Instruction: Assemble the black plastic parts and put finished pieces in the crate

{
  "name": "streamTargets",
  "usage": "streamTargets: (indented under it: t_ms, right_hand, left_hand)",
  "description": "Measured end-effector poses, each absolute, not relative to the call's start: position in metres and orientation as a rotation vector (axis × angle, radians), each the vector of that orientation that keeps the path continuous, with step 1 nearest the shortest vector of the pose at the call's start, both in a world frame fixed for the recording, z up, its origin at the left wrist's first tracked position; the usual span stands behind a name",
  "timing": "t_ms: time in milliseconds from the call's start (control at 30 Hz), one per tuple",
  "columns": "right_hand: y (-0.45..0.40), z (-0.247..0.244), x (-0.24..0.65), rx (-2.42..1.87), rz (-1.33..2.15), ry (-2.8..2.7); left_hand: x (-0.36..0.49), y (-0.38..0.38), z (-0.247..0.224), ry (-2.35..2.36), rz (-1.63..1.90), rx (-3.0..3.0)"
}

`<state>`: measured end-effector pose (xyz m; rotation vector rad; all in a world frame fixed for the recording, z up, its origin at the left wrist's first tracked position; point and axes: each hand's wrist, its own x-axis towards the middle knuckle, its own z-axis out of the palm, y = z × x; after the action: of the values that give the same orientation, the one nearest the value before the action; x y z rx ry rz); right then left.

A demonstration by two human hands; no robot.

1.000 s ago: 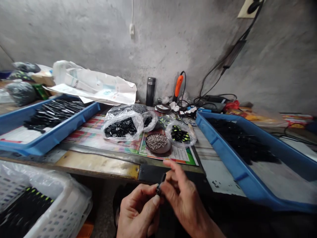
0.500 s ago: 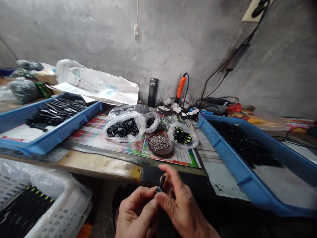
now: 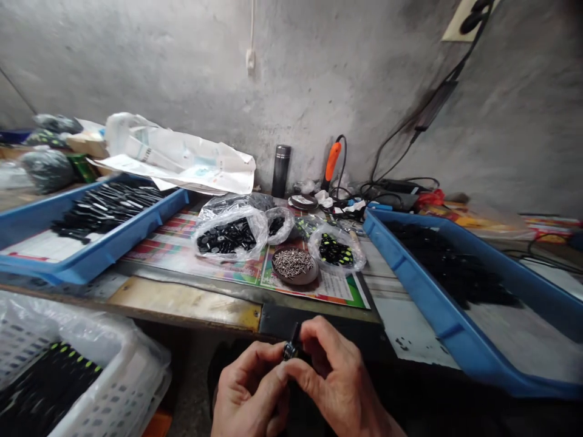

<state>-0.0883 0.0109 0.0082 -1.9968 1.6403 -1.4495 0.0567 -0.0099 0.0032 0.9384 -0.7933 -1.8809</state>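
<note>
Between my hands, in front of the table's edge, is a small black part (image 3: 291, 348) with a thin stem pointing up; its lower end is hidden by my fingers. Thumb and bent fingers of my left hand (image 3: 255, 388) pinch it from the left. My right hand (image 3: 334, 376) closes on it from the other side, thumb and index finger against it. Just beyond them stands a round dish of small metal pins or screws (image 3: 294, 264). Near the dish are a bag of black parts (image 3: 228, 235) and a bag of black and yellow-green parts (image 3: 337, 247).
Blue trays with black pieces stand at left (image 3: 95, 258) and right (image 3: 410, 285). A white basket (image 3: 122, 376) with black and yellow-green pieces is at lower left. At the wall are a dark flask (image 3: 281, 170), an orange-handled tool (image 3: 332, 162) and cables.
My right index finger has curled down from a raised position and now lies closer against the black part. My left hand keeps its pinch, almost unmoved.
</note>
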Motion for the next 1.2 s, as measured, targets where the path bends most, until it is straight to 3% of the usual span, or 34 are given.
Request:
streamTargets:
  t_ms: [300, 1200]
  right_hand:
    - [0.007, -0.007, -0.073, -2.308, -1.554, 1.811]
    - [0.004, -0.01, -0.068, -2.174, -1.443, 1.665]
  left_hand:
    - [0.052, -0.006, 0.002, -0.772, -1.877, 0.924]
    - [0.061, -0.012, -0.003, -0.764, -1.864, 0.926]
